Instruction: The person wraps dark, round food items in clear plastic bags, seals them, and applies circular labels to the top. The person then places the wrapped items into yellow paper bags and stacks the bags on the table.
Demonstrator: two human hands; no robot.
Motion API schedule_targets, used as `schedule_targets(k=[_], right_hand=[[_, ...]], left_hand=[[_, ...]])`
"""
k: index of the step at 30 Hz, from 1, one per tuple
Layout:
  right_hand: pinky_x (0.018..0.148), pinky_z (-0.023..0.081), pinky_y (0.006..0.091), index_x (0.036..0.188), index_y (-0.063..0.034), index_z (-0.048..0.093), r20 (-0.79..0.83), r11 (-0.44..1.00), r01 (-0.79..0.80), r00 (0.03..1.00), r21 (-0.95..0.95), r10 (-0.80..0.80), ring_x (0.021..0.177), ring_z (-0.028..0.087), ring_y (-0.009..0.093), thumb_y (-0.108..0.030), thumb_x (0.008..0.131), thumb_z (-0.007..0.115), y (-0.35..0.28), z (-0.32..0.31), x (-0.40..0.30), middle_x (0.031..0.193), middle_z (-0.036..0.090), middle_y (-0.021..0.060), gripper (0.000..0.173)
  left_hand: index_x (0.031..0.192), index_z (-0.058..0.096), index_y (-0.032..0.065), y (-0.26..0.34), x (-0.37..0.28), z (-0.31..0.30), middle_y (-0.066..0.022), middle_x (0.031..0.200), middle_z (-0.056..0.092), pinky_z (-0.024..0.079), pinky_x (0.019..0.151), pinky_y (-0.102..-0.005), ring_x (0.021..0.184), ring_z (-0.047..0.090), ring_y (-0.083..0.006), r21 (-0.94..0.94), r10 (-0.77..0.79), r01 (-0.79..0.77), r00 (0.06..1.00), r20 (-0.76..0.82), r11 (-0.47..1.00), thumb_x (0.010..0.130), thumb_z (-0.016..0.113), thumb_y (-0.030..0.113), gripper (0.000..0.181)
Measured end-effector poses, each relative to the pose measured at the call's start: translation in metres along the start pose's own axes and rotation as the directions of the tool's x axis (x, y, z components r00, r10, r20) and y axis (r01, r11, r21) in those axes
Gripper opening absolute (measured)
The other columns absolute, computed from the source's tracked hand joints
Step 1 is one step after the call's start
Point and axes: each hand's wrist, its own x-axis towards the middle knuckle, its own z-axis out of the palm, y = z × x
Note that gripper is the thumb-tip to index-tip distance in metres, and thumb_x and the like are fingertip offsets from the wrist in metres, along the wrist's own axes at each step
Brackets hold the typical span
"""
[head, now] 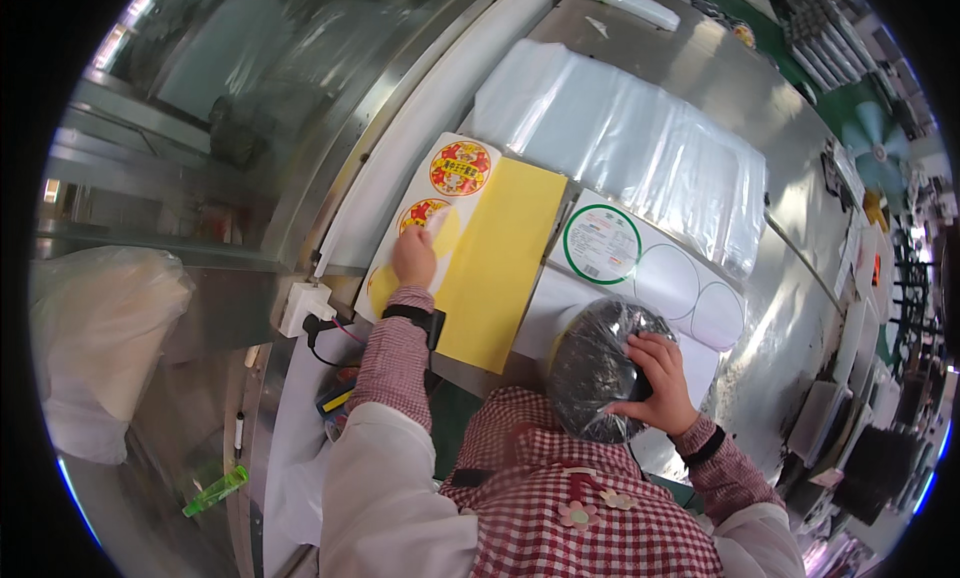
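Observation:
My left hand [414,257] pinches the edge of a red-and-yellow round sticker [421,212], which is partly hidden behind the fingers. That sticker is on a white backing sheet [384,255] beside a yellow sheet [502,263]. Farther up the same backing lies another round sticker [460,168] bearing writing. Close to my apron, my right hand [660,383] grips a round, dark package wrapped in clear plastic film [592,372]. The package is tilted, and its far side rests over white label sheets. One green-ringed round label [602,244] shows beyond it.
A stack of clear plastic bags [615,135] lies across the metal table [795,278] beyond the labels. On the left, a white power socket [304,308] with a plugged-in black cable sits by the metal ledge. A green bottle-like object [215,492] and a marker pen [238,435] lie lower left.

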Motion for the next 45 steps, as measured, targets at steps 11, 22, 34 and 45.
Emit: schedule_targets(k=[11, 22, 34, 45], right_hand=[[0.118, 0.020, 0.0612, 0.139, -0.0068, 0.053, -0.083, 0.978, 0.002, 0.996, -0.206, -0.019, 0.141, 0.039, 0.033, -0.052, 0.071, 0.080, -0.010, 0.017, -0.023, 0.147, 0.048, 0.0126, 0.086], [0.119, 0.017, 0.0604, 0.136, -0.0053, 0.053, -0.245, 0.997, 0.031, 0.969, -0.065, -0.046, 0.134, 0.043, 0.034, -0.045, 0.073, 0.081, 0.007, 0.044, -0.034, 0.134, 0.055, 0.0139, 0.079], [0.119, 0.017, 0.0595, 0.133, -0.0063, 0.057, -0.315, 0.998, -0.027, 0.949, -0.062, 0.006, 0.139, 0.036, 0.036, -0.038, 0.075, 0.077, 0.007, 0.045, -0.057, 0.136, 0.050, 0.0160, 0.069], [0.117, 0.032, 0.0522, 0.139, -0.0027, 0.045, -0.354, 0.951, 0.114, 0.935, 0.287, -0.005, 0.135, 0.048, 0.030, -0.015, 0.077, 0.079, 0.026, 0.052, -0.093, 0.142, 0.052, 0.0152, 0.071]], left_hand=[[0.110, 0.055, -0.0019, 0.168, -0.092, -0.229, -0.0196, 0.108, 0.064, 0.049, 0.082, -0.0400, 0.098, 0.064, -0.0328, -0.345, 0.233, -0.328, 0.929, -0.289, 0.879, 0.103, 0.053, 0.015, 0.019], [0.137, 0.056, 0.0011, 0.206, -0.308, -0.145, -0.0194, 0.148, 0.048, 0.040, 0.112, -0.0440, 0.140, 0.043, -0.0371, -0.512, 0.733, -0.565, 0.646, 0.212, 0.646, 0.095, 0.053, -0.002, 0.042], [0.142, 0.052, 0.0074, 0.250, -0.284, -0.160, -0.0149, 0.152, 0.044, 0.017, 0.118, -0.0582, 0.143, 0.036, -0.0358, -0.192, 0.629, -0.687, 0.467, 0.622, 0.700, 0.095, 0.060, 0.032, 0.053], [0.157, 0.031, 0.0124, 0.248, -0.315, -0.095, -0.0217, 0.163, 0.019, 0.007, 0.117, -0.0647, 0.150, 0.012, -0.0480, -0.224, 0.824, -0.826, 0.410, 0.390, 0.517, 0.096, 0.046, 0.061, 0.079]])
